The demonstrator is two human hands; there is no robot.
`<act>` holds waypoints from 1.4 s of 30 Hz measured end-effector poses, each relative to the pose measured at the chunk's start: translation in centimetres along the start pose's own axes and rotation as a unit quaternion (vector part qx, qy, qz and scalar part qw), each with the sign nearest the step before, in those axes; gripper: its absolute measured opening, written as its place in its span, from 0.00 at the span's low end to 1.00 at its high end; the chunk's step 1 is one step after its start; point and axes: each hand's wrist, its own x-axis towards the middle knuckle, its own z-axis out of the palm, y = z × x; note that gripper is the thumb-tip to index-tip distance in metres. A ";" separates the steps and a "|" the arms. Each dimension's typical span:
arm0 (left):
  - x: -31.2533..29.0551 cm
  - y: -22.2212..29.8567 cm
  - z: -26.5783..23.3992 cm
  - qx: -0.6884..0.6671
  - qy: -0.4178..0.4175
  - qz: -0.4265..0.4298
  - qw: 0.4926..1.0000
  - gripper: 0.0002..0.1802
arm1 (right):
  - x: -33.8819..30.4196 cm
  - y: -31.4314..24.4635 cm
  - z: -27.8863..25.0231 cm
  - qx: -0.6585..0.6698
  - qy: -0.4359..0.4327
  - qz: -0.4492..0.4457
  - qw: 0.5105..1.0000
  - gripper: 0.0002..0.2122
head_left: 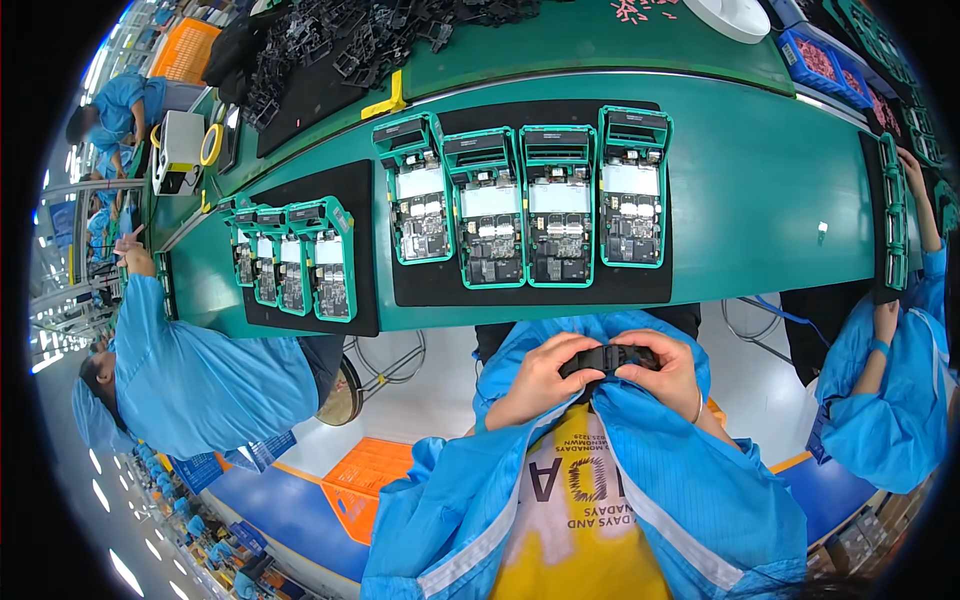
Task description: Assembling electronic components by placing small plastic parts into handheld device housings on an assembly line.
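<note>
Close to my body, below the table's front edge, I hold a small black plastic part (606, 358) with both hands. My left hand (536, 378) grips its left end, fingers curled and thumb underneath. The right hand (674, 376) pinches the other end, its thumb lying along the near side. My fingers cover both ends, so the part's full shape is hidden. Beyond my hands, several green-framed device housings (558, 215) with exposed circuit boards and black upper sections lie in a row on a black mat (440, 290).
More green-framed units (328, 275) lie on another black mat at left. Black plastic parts (370, 50) are heaped on the back bench beside a yellow bracket (385, 97). Blue bins (812, 62) hold pink pieces. Co-workers in blue sit at left (205, 345) and right (895, 385). An orange crate (365, 480) stands on the floor.
</note>
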 end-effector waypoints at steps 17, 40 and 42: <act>0.1 0.0 -0.3 -0.029 -0.022 -0.067 0.997 0.09 | 0.4 -0.4 0.2 -0.048 -0.026 0.040 0.998 0.11; 0.2 -1.1 -0.6 0.001 0.035 0.034 0.999 0.18 | 1.0 0.3 0.0 0.093 -0.037 0.066 0.993 0.09; -0.3 -1.0 -1.0 0.045 0.008 0.059 0.997 0.23 | 1.2 0.0 -1.2 -0.025 -0.085 -0.003 0.996 0.09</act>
